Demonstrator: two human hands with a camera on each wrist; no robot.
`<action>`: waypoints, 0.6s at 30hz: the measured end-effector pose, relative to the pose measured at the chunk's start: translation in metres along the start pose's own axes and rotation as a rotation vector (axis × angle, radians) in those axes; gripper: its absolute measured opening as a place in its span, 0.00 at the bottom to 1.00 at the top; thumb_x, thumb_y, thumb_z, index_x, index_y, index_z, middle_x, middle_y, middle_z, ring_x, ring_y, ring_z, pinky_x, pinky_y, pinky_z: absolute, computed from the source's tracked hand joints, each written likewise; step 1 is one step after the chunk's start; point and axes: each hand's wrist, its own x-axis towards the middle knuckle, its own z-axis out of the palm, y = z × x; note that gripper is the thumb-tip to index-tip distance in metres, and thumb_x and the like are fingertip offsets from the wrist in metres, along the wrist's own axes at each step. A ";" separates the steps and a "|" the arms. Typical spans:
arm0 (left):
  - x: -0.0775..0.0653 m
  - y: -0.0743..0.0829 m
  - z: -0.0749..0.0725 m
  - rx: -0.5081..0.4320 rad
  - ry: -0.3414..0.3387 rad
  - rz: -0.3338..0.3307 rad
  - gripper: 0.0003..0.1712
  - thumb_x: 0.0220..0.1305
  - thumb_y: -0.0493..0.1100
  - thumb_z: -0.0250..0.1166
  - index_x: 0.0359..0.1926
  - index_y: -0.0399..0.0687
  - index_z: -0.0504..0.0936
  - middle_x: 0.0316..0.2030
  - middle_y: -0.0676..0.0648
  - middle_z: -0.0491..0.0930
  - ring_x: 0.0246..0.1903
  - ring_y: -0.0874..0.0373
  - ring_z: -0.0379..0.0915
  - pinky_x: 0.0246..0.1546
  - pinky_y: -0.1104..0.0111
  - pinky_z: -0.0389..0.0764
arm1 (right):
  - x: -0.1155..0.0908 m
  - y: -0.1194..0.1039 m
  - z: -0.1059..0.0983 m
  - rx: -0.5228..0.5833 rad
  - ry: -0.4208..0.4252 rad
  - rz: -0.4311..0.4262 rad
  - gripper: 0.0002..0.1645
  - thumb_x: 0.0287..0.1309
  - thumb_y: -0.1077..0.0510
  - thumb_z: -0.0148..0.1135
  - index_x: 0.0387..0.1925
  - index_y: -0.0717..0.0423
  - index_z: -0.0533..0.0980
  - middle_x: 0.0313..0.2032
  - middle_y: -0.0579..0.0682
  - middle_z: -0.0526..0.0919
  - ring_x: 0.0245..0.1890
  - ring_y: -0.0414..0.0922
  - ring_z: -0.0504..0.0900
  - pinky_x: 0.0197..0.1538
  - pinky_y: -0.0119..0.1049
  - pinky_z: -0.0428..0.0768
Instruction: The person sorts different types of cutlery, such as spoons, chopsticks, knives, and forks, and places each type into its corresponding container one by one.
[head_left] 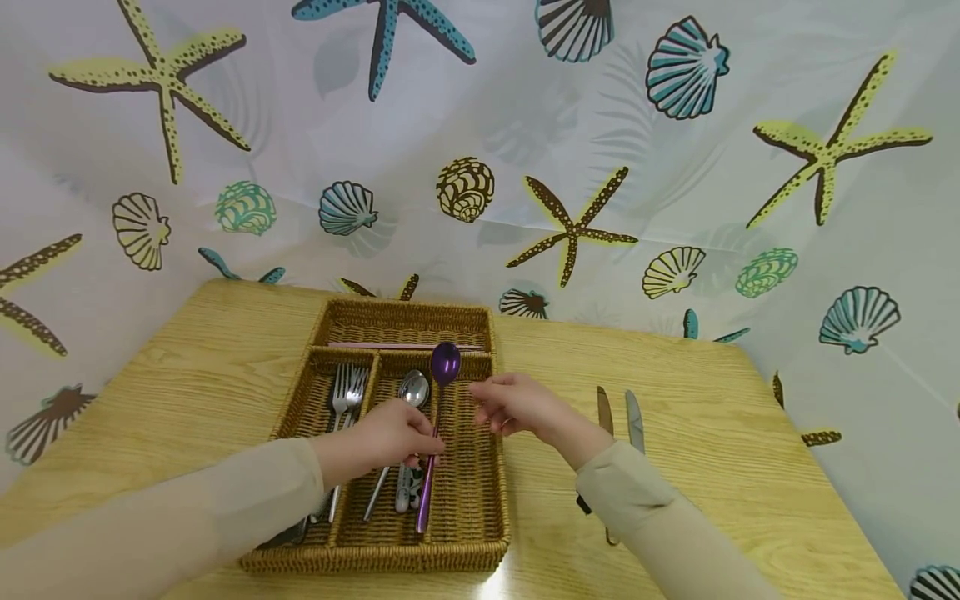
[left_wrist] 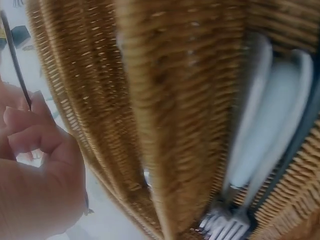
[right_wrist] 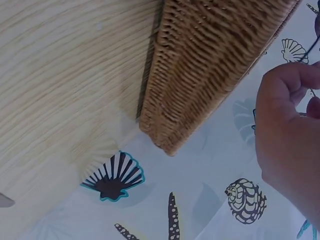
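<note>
My left hand (head_left: 390, 435) pinches the handle of a purple spoon (head_left: 446, 364) between thumb and fingers. Bowl end away from me, the spoon is held over the wicker cutlery tray (head_left: 501, 500). To the right of the spoon bowl is my right hand (head_left: 521, 406), its fingers loosely bent and apart from the spoon. A silver spoon (head_left: 415, 388) lies in the middle compartment, partly covered by the left hand. Beside it shows a patterned handle (head_left: 408, 490). Forks (head_left: 347, 385) lie in the left compartment, also seen as forks (left_wrist: 235, 225) in the left wrist view.
Pink chopsticks (head_left: 405, 346) lie across the tray's back compartment. Right of the tray, two knives (head_left: 604, 410) lie on the wooden table (head_left: 697, 400), partly under the right forearm. A shell-patterned cloth (head_left: 420, 133) hangs behind the table.
</note>
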 end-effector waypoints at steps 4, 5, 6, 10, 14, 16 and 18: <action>-0.002 -0.011 -0.005 -0.010 0.010 -0.023 0.08 0.61 0.39 0.62 0.27 0.38 0.82 0.20 0.51 0.76 0.16 0.63 0.66 0.20 0.72 0.64 | -0.002 0.005 -0.008 0.005 0.006 0.004 0.17 0.67 0.51 0.49 0.41 0.61 0.75 0.18 0.42 0.76 0.15 0.35 0.70 0.24 0.28 0.69; -0.003 -0.013 -0.006 -0.016 0.008 -0.030 0.09 0.62 0.38 0.62 0.27 0.38 0.82 0.20 0.51 0.76 0.15 0.64 0.65 0.18 0.73 0.62 | -0.002 0.007 -0.010 0.003 0.006 0.002 0.18 0.68 0.51 0.49 0.45 0.62 0.74 0.18 0.42 0.76 0.16 0.35 0.70 0.24 0.28 0.69; -0.004 -0.015 -0.007 -0.019 0.003 -0.036 0.10 0.62 0.38 0.61 0.27 0.37 0.82 0.18 0.52 0.76 0.14 0.65 0.64 0.17 0.74 0.59 | -0.003 0.008 -0.012 0.002 0.009 0.002 0.20 0.68 0.51 0.49 0.48 0.64 0.73 0.18 0.42 0.76 0.16 0.35 0.70 0.24 0.28 0.69; -0.005 -0.019 -0.011 -0.020 -0.012 -0.076 0.11 0.63 0.38 0.60 0.27 0.36 0.84 0.13 0.54 0.73 0.11 0.67 0.60 0.15 0.76 0.56 | -0.004 0.013 -0.018 -0.002 0.016 -0.005 0.25 0.68 0.51 0.48 0.56 0.67 0.70 0.19 0.42 0.76 0.17 0.35 0.71 0.25 0.28 0.69; -0.003 -0.021 -0.013 0.010 -0.018 -0.121 0.17 0.63 0.37 0.59 0.17 0.40 0.80 0.11 0.54 0.72 0.09 0.67 0.57 0.14 0.75 0.57 | -0.006 0.016 -0.021 -0.011 0.019 -0.011 0.23 0.68 0.50 0.48 0.51 0.66 0.72 0.20 0.43 0.77 0.18 0.35 0.71 0.25 0.28 0.69; -0.001 -0.021 -0.015 0.039 -0.018 -0.143 0.22 0.63 0.36 0.58 0.11 0.45 0.73 0.09 0.54 0.71 0.09 0.67 0.57 0.14 0.76 0.59 | -0.006 0.016 -0.022 -0.013 0.019 -0.011 0.23 0.68 0.49 0.48 0.48 0.66 0.72 0.20 0.43 0.77 0.18 0.35 0.71 0.25 0.28 0.69; 0.002 -0.019 -0.015 0.076 -0.019 -0.165 0.24 0.63 0.34 0.58 0.09 0.47 0.68 0.06 0.54 0.68 0.08 0.67 0.58 0.13 0.76 0.62 | -0.007 0.017 -0.023 -0.013 0.019 -0.007 0.22 0.68 0.50 0.48 0.47 0.67 0.72 0.20 0.43 0.76 0.18 0.35 0.71 0.25 0.28 0.69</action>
